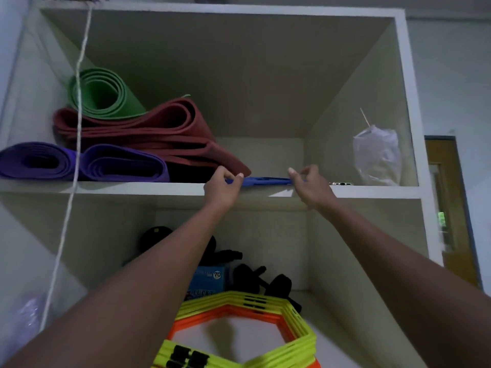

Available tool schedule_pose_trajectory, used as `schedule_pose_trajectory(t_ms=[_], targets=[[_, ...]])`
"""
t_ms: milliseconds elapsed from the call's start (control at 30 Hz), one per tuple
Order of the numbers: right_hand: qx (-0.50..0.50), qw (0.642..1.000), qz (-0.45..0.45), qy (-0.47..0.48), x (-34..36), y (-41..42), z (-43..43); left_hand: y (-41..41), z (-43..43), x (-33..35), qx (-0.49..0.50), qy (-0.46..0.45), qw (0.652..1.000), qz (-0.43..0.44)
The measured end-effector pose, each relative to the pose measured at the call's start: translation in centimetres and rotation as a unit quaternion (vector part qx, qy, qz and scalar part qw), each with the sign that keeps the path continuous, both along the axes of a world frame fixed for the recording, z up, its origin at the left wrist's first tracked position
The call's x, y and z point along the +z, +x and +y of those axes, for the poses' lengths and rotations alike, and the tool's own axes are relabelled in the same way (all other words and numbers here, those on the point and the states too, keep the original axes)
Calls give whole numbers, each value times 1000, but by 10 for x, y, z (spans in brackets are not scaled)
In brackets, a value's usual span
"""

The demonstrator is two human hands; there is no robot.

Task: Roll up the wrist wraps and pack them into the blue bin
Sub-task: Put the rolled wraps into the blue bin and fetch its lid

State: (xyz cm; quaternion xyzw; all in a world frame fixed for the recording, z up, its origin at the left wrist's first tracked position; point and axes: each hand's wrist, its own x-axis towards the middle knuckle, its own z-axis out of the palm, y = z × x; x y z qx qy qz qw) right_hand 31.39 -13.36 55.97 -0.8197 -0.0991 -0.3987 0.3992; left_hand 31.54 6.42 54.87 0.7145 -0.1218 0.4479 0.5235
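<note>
Left hand: raised to the upper shelf, fingers pinched on the left end of the blue bin.
Right hand: curled at the bin's right end; grip unclear.
Blue bin: thin plastic rim, on the shelf edge, right of the mats.
Mats: rolled foam, green, maroon, purple.
Below the shelf: yellow and orange hexagon rings; blue box reading "70".
</note>
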Motion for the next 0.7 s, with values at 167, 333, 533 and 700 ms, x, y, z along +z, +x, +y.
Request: schedule_pose_trajectory(t_ms=[167,333,533,700], targets=[[96,977,52,182,-3,-5,8,-15,14,-20,-113,-91,989,25],[201,939,77,267,-25,-21,10,-36,39,-62,-211,-121,968,60],[261,884,85,379,-125,-57,18,-66,72,-121,-185,-76,975,100],[303,853,150,398,-264,-103,35,-111,113,-205,-92,-85,990,64]])
